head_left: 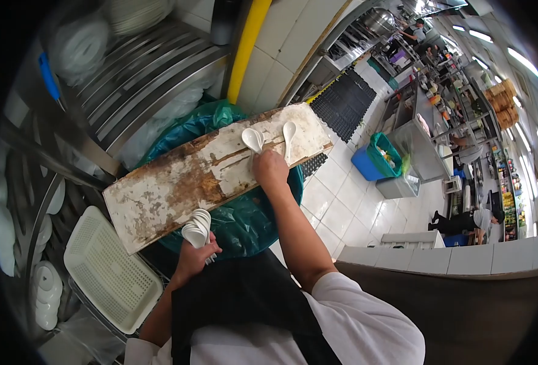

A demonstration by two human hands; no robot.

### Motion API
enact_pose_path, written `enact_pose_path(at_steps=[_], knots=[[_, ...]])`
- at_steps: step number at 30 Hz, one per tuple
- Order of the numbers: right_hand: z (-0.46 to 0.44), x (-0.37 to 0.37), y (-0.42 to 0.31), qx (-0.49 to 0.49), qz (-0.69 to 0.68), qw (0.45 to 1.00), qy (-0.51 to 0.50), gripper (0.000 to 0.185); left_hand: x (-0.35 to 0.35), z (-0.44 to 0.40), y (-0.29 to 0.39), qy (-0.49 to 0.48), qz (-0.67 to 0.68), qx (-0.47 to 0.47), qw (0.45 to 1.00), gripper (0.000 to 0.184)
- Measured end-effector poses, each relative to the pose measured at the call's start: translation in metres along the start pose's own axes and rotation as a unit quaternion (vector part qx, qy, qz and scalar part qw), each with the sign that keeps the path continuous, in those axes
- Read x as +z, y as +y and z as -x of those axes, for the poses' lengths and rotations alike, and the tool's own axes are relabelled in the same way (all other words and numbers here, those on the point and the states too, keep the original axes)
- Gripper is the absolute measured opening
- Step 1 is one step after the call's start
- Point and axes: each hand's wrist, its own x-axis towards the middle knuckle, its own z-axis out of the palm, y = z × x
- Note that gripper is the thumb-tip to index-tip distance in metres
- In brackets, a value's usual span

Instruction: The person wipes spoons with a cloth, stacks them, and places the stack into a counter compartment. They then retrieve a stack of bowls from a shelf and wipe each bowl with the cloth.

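Stained board (178,182) above green liner (241,228)

Left hand (195,257) grips a spoon stack (197,227) near the board's edge; right hand (271,169) is closed around more spoons (252,140) over it, beside a loose spoon (289,135). Level handles should steady each bundle.

Right hand (270,167) outstretched — left hand (193,255) curled, nearer.

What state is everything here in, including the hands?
Left hand: closed around stacked spoons
Right hand: closed on other spoons, over the board
Lone spoon: lying on the board
Board: worn, stained, lying across the large bin
Large bin: lined with green plastic, partly covered
Basket: open-topped
Blue bin: uncovered, contents showing
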Motion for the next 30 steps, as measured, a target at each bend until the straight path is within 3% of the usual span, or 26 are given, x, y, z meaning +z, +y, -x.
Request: enact_pose_path(at_steps=[9, 18, 24, 26, 30], knots=[[0.001, -0.014, -0.009, 0.05, 0.006, 0.998, -0.029, 0.038, -0.004, 0.003, 0.005, -0.002, -0.02, -0.009, 1.0, 0.015], [-0.015, 0.005, -0.012, 0.056, -0.001, 0.997, -0.056, 0.027, -0.007, -0.001, 0.003, -0.004, -0.021, -0.017, 1.0, 0.015], [-0.015, -0.004, 0.012, 0.016, -0.075, 0.997, -0.025, 0.028, -0.011, 0.001, 0.004, 0.003, -0.021, -0.011, 1.0, 0.016], [-0.025, -0.001, 0.035, 0.023, -0.084, 0.996, 0.031, 0.028, -0.012, 0.003, 0.005, 0.015, -0.007, -0.011, 1.0, 0.016], [-0.051, -0.023, 0.055, 0.084, -0.072, 0.993, 0.049, 0.031, -0.017, 0.004, 0.005, 0.017, -0.012, -0.018, 1.0, 0.017]])
